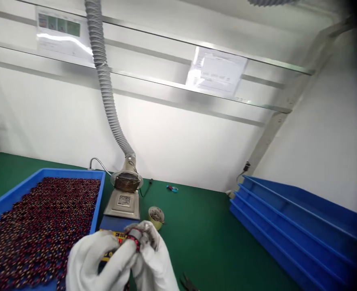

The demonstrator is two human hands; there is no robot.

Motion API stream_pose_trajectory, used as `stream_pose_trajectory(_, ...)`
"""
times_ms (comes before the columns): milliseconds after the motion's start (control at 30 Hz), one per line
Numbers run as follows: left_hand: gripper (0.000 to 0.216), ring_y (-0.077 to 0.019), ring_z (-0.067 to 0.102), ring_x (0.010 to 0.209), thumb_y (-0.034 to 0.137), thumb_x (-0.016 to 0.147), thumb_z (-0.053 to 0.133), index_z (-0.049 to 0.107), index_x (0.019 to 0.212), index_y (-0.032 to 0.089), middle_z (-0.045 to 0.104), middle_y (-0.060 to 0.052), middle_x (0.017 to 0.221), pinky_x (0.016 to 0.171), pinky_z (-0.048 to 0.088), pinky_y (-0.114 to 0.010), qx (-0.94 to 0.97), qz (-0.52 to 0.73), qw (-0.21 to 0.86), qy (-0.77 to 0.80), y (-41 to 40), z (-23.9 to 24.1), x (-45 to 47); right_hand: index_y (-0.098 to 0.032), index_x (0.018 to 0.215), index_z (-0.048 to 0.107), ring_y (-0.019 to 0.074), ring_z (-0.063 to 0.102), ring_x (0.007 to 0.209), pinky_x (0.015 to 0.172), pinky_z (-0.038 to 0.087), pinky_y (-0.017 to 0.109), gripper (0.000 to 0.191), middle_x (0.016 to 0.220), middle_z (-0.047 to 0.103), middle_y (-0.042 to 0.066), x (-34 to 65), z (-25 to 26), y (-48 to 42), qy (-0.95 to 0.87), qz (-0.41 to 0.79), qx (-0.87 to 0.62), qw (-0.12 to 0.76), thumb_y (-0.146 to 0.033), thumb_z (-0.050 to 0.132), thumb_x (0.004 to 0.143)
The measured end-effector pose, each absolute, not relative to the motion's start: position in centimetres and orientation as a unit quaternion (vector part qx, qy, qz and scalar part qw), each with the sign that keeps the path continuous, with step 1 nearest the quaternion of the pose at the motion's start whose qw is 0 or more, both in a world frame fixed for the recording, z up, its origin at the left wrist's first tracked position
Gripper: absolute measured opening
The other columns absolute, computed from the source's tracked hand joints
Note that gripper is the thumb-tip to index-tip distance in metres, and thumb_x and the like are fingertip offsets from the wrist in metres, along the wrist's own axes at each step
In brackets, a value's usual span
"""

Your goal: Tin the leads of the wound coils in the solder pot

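Observation:
Both my hands wear white gloves and meet low in the middle of the view. My left hand (96,262) and my right hand (154,258) pinch together on a small ring-shaped coil (135,237) wound with red and dark wire. The coil is held just in front of a solder pot (122,202) with a square metal top. To the left stands a blue tray (48,173) filled with several similar red-and-dark coils (39,230).
A grey ribbed extraction hose (106,85) drops to a fan hood (126,180) over the pot. A small yellow tin (156,216) sits beside it. Stacked blue trays (293,226) stand right. Dark pliers (188,283) lie on the green mat (202,234); a blue-red object (172,188) lies farther back.

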State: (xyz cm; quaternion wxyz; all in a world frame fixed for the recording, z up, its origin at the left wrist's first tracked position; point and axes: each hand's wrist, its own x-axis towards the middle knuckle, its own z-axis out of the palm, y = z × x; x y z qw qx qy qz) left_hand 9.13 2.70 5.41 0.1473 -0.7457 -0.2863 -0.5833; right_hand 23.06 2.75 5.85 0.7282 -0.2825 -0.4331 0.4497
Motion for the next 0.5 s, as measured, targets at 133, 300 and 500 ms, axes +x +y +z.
stream_pose_trajectory(133, 0.035, -0.0251, 0.054, 0.101, 0.031, 0.077, 0.061, 0.051, 0.11, 0.024, 0.05, -0.01, 0.113, 0.082, 0.051, -0.039, -0.689, -0.639, 0.092, -0.329, 1.9, 6.4, 10.2, -0.023, 0.07, 0.063, 0.0213, 0.062, 0.065, 0.062, 0.053, 0.034, 0.033, 0.066, 0.063, 0.003, 24.2, 5.3, 3.1, -0.437, 0.466, -0.276, 0.718, -0.046, 0.079, 0.053)
stream_pose_trajectory(300, 0.037, -0.0196, 0.06, 0.101, 0.035, 0.083, 0.052, 0.046, 0.118, 0.026, 0.059, -0.006, 0.115, 0.082, 0.055, -0.03, -0.785, -0.515, -0.081, -0.335, 2.3, 6.9, 9.1, -0.022, 0.069, 0.066, 0.0198, 0.061, 0.063, 0.062, 0.053, 0.033, 0.025, 0.067, 0.065, 0.003, 24.2, 5.1, 2.5, -0.455, 0.499, -0.296, 0.676, -0.039, 0.079, 0.057)
stream_pose_trajectory(500, 0.027, -0.02, 0.061, 0.092, 0.025, 0.08, 0.058, 0.055, 0.106, 0.025, 0.066, -0.005, 0.1, 0.077, 0.055, -0.035, -0.784, -0.55, 0.003, -0.289, 3.0, 7.3, 8.4, -0.028, 0.082, 0.068, 0.015, 0.063, 0.07, 0.066, 0.052, 0.025, 0.024, 0.076, 0.067, 0.001, 23.2, 2.8, 3.1, -0.412, 0.518, -0.284, 0.693, -0.03, 0.078, 0.06)
